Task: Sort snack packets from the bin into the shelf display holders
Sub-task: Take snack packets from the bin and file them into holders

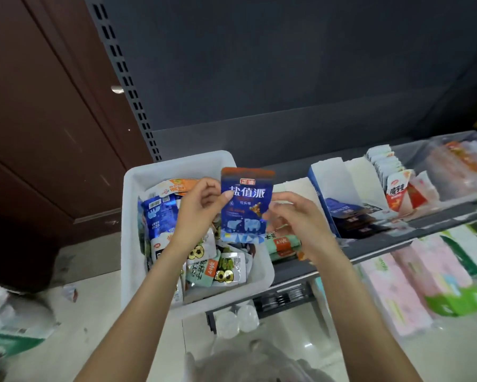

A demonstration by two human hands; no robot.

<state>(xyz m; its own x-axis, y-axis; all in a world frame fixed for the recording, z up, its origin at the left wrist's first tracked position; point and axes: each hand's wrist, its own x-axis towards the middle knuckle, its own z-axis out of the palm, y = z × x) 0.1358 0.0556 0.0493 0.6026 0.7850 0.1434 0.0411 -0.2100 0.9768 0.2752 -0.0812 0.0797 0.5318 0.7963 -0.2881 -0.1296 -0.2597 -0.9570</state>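
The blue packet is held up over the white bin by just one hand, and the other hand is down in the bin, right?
Not quite. In the head view both hands hold the blue packet over the white bin: the left hand pinches its left edge and the right hand pinches its right edge. Neither hand is down in the bin.
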